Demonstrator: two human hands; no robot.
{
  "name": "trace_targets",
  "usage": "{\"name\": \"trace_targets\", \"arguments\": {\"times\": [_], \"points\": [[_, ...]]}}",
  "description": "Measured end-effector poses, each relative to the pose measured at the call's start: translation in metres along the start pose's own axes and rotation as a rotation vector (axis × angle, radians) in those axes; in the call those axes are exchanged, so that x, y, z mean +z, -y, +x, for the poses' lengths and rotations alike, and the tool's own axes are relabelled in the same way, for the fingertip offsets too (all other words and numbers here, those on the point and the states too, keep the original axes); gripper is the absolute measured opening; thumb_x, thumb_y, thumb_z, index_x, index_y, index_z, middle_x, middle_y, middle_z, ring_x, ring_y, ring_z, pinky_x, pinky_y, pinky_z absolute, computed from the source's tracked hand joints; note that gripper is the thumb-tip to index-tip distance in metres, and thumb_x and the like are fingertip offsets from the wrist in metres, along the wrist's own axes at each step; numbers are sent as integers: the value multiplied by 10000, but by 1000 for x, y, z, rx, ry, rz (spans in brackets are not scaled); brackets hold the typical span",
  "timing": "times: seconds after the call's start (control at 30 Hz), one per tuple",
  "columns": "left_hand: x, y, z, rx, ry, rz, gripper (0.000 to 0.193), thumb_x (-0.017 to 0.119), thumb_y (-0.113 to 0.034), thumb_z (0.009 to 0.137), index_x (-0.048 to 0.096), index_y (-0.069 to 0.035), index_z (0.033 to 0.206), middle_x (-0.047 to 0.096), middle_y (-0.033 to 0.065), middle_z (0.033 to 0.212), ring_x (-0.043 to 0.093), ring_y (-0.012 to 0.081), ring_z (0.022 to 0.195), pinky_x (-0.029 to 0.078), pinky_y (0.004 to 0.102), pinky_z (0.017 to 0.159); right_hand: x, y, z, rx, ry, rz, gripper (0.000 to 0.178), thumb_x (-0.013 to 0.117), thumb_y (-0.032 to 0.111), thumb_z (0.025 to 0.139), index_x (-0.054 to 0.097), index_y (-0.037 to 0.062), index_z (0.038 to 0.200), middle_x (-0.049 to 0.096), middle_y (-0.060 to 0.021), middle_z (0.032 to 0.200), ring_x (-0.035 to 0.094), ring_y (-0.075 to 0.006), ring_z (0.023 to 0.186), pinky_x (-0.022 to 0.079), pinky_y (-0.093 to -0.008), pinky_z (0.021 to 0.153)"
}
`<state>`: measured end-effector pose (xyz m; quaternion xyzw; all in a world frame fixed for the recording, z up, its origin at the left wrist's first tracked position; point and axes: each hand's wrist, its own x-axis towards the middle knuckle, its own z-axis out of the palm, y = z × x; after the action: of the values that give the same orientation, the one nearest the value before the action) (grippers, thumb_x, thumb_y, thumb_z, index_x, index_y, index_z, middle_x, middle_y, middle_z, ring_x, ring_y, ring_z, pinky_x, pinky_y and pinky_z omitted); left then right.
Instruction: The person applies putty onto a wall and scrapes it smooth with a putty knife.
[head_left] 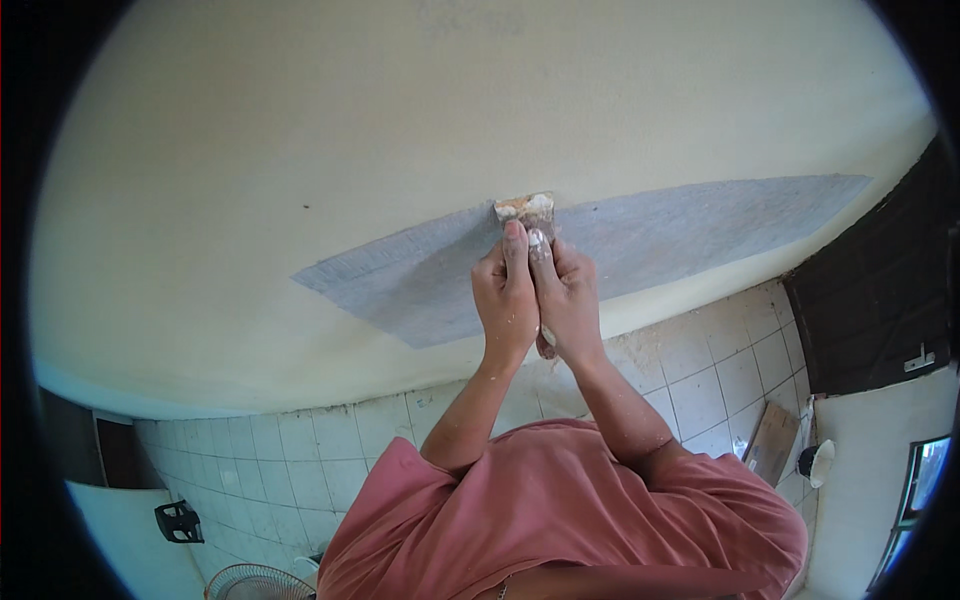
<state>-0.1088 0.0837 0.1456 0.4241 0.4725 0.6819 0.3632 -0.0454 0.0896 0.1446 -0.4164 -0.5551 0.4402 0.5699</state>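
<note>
Both my hands are closed around one putty knife [527,208], its broad blade smeared with whitish and orange-brown residue. The blade's edge meets the wall at the upper border of a grey scraped patch [700,220]. My left hand [504,295] and my right hand [568,295] press side by side, thumbs laid along the tool and pointing up at the blade. The lower end of the handle [546,346] sticks out below the hands, between the wrists. Pale flecks dot my hands and forearms. Cream paint [300,120] covers the wall around the patch.
Whitish floor tiles [330,440] run along the wall's foot, with dusty crumbs on them. A dark door [880,280] stands at right, near a leaning brown board [773,440] and a whitish bowl-shaped thing [821,463]. A fan [258,582] and a black chair [179,522] are lower left.
</note>
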Motion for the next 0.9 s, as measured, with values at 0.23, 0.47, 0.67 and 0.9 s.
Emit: {"name": "trace_targets", "arguments": {"times": [0.23, 0.47, 0.67, 0.9], "points": [[-6, -4, -1, -17, 45, 86, 448, 407, -331, 937, 630, 49, 854, 601, 53, 719, 516, 84, 638, 427, 241, 588, 2, 8, 0, 79, 1, 80, 278, 482, 143, 882, 521, -50, 686, 477, -119, 531, 404, -142, 508, 337, -312, 492], [-12, -4, 3, -22, 27, 38, 459, 409, -346, 935, 629, 43, 836, 600, 47, 719, 520, 82, 651, 431, 240, 592, 9, 5, -5, 33, -15, -15, 289, 475, 157, 882, 514, -49, 684, 485, -137, 533, 394, -177, 493, 343, -334, 512], [-20, -10, 4, -49, 14, 51, 450, 421, -348, 930, 630, 40, 836, 604, 55, 739, 537, 89, 672, 444, 235, 614, 18, 7, -4, -43, 6, 2, 278, 470, 162, 882, 519, -50, 710, 485, -142, 537, 397, -192, 501, 350, -342, 520], [-28, -2, 6, -58, -40, 1, 436, 427, -341, 929, 605, 27, 778, 546, 28, 664, 465, 73, 606, 393, 243, 552, 25, 14, -5, 54, 52, 62, 265, 474, 164, 884, 538, -48, 738, 495, -148, 543, 440, -137, 518, 359, -319, 506]]}}
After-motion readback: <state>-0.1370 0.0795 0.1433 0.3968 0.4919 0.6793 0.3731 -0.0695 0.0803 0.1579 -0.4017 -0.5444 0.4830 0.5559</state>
